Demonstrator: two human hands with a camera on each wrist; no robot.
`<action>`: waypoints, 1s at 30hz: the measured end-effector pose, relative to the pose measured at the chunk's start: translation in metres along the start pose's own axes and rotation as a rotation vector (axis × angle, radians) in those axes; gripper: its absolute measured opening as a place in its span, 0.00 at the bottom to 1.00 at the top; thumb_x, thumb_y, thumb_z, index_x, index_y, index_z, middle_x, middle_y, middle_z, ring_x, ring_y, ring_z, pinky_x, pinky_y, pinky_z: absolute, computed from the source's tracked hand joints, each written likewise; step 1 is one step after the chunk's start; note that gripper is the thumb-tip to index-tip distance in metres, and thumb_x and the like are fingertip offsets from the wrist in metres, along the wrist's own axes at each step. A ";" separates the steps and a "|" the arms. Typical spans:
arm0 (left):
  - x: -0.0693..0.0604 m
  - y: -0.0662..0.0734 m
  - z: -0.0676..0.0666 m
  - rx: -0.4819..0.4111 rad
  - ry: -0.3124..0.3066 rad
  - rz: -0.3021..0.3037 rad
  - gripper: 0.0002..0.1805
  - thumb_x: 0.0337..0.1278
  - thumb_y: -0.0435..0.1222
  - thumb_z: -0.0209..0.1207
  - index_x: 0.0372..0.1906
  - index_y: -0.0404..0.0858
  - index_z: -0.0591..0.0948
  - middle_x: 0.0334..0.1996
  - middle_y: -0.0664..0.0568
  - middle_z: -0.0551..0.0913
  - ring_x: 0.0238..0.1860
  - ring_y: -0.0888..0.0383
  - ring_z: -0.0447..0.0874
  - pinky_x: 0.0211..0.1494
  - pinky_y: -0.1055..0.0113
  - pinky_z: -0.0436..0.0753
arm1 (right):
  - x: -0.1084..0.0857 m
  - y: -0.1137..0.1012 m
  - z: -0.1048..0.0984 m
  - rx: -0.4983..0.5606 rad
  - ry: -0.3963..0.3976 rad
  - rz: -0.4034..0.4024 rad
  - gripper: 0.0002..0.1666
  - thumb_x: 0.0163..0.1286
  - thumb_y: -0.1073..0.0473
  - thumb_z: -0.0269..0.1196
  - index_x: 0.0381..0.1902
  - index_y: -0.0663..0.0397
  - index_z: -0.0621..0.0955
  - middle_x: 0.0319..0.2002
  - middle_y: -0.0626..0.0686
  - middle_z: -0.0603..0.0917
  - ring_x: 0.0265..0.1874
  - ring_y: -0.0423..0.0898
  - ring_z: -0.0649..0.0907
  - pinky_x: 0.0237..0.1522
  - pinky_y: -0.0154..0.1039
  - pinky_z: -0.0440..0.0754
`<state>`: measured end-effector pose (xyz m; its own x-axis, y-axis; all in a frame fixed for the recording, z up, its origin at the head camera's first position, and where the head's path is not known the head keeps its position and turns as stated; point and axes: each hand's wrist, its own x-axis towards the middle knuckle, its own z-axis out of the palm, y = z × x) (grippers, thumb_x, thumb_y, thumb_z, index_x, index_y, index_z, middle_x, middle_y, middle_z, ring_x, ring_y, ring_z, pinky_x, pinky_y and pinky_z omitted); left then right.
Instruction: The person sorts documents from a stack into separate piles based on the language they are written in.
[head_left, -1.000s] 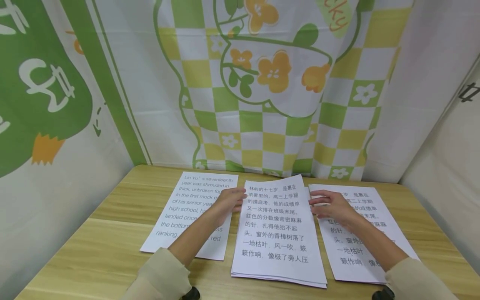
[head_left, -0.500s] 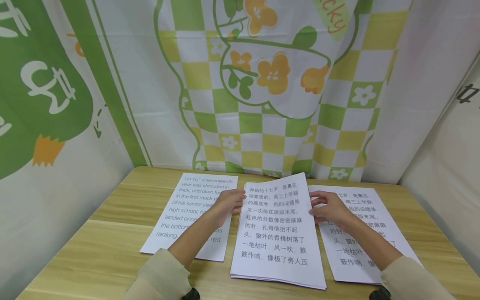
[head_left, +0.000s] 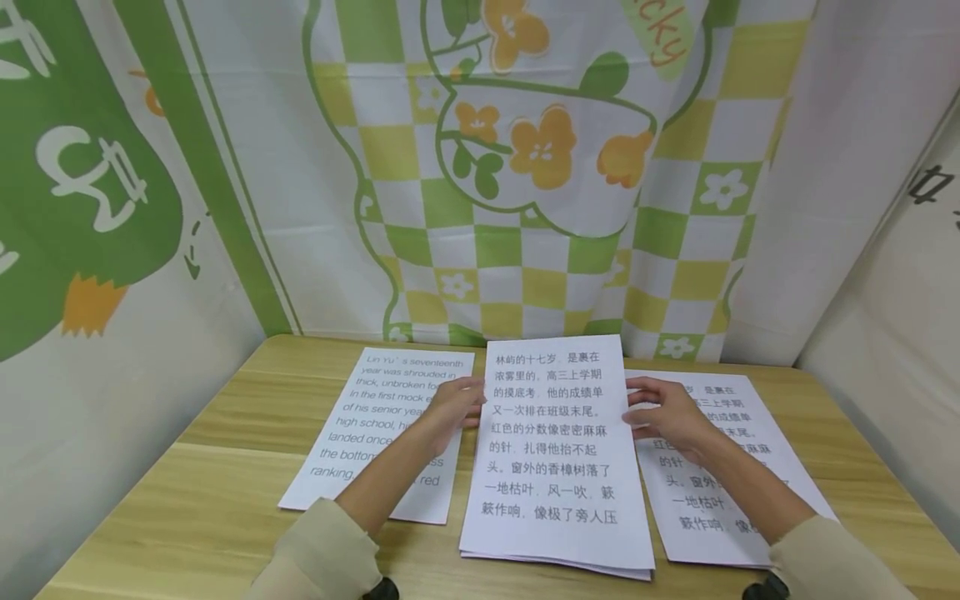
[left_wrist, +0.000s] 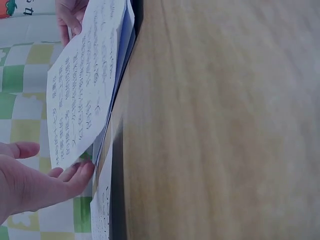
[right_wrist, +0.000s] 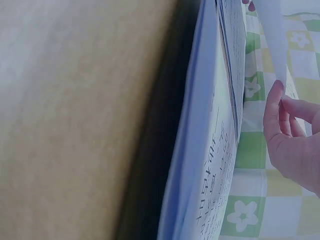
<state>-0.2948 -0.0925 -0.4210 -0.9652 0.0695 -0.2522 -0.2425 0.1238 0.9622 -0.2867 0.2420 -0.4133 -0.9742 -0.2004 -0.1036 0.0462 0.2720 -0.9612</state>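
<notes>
Nearest, two pale sleeves (head_left: 318, 546) reach over the wooden table (head_left: 187, 500); between the forearms lies the middle paper stack (head_left: 630, 572), its top sheet (head_left: 551, 458) of Chinese print lifted at the far end. The left hand (head_left: 450, 412), fingers loosely extended and thumb apart, touches that sheet's left edge; the right hand (head_left: 671, 417) pinches the opposite edge; an English page (head_left: 367, 425) and more Chinese pages (head_left: 705, 508) flank it; behind hangs a checked, flowered curtain (head_left: 525, 250).
</notes>
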 end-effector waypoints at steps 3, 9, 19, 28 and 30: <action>0.000 0.000 0.000 0.009 0.022 0.009 0.30 0.65 0.30 0.54 0.73 0.33 0.72 0.61 0.34 0.79 0.58 0.42 0.81 0.63 0.54 0.84 | 0.000 0.001 -0.001 0.025 0.009 0.006 0.41 0.67 0.74 0.65 0.75 0.72 0.64 0.49 0.57 0.82 0.39 0.42 0.86 0.44 0.43 0.91; -0.001 -0.001 -0.001 0.029 0.007 0.044 0.35 0.59 0.23 0.56 0.75 0.38 0.71 0.50 0.41 0.84 0.41 0.53 0.82 0.46 0.65 0.86 | -0.001 0.002 -0.004 0.040 0.019 0.002 0.41 0.68 0.74 0.65 0.76 0.71 0.63 0.49 0.56 0.83 0.40 0.43 0.87 0.44 0.42 0.91; 0.000 -0.002 -0.001 0.023 -0.020 0.053 0.41 0.54 0.17 0.59 0.76 0.40 0.69 0.46 0.44 0.86 0.35 0.55 0.84 0.34 0.70 0.83 | -0.003 0.003 -0.005 0.063 0.023 0.006 0.44 0.68 0.72 0.66 0.79 0.63 0.62 0.47 0.55 0.85 0.41 0.44 0.87 0.42 0.41 0.91; -0.001 -0.002 0.000 0.016 -0.011 0.041 0.41 0.54 0.18 0.60 0.75 0.41 0.71 0.43 0.47 0.85 0.33 0.58 0.81 0.34 0.70 0.82 | -0.005 0.004 -0.005 0.056 0.023 -0.007 0.46 0.69 0.72 0.65 0.81 0.59 0.60 0.45 0.54 0.83 0.40 0.44 0.87 0.41 0.41 0.92; -0.002 -0.002 0.001 0.001 -0.013 0.044 0.41 0.53 0.17 0.60 0.75 0.40 0.71 0.41 0.48 0.84 0.31 0.58 0.80 0.33 0.70 0.82 | -0.006 0.005 -0.005 0.056 0.020 -0.007 0.46 0.69 0.72 0.65 0.81 0.59 0.60 0.45 0.55 0.83 0.40 0.44 0.87 0.41 0.41 0.92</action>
<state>-0.2924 -0.0918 -0.4227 -0.9736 0.0877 -0.2108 -0.1996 0.1212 0.9724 -0.2821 0.2493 -0.4158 -0.9787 -0.1834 -0.0925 0.0513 0.2179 -0.9746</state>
